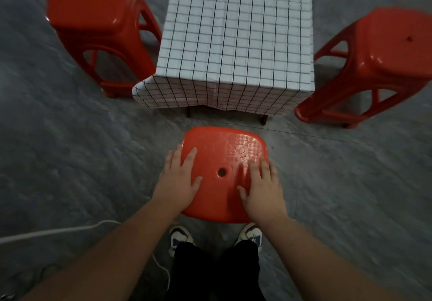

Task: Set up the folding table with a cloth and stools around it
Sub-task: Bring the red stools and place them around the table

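We are pressing our flat, spread left hand (178, 180) and right hand (261, 187) on the red plastic stool (223, 158), standing at six o'clock of the grid-patterned white cloth-covered table (236, 36).

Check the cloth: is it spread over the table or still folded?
Spread. The checked cloth covers the whole tabletop and hangs over the near edge, with only the table legs showing beneath.

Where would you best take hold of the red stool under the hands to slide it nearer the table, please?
Probably by the seat's left and right rims, reached from above. The near stool stands upright with its broad seat facing up; the left hand and right hand lie flat on top, close to those edges, opposite each other. The cloth-covered table is straight ahead.
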Action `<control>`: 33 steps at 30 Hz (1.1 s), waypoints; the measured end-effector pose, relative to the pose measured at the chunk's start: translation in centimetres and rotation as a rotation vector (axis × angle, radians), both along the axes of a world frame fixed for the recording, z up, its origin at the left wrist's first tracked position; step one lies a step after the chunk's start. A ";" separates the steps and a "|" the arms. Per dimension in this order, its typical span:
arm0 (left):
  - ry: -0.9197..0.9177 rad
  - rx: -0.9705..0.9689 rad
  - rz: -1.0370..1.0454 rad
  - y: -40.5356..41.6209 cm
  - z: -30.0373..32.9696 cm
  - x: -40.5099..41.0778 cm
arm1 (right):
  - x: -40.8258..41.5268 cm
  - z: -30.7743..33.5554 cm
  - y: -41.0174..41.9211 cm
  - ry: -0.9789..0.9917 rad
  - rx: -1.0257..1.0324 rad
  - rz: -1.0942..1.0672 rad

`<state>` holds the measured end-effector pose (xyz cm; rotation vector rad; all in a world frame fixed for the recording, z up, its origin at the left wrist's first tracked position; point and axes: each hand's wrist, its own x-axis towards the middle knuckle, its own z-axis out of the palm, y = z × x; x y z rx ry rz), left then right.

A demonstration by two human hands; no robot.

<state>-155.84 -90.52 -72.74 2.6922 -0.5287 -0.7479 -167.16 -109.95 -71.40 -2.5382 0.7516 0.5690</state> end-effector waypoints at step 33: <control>-0.348 -0.106 0.176 14.9 37.6 0.9 | 3.4 37.1 10.1 -0.366 -0.179 0.393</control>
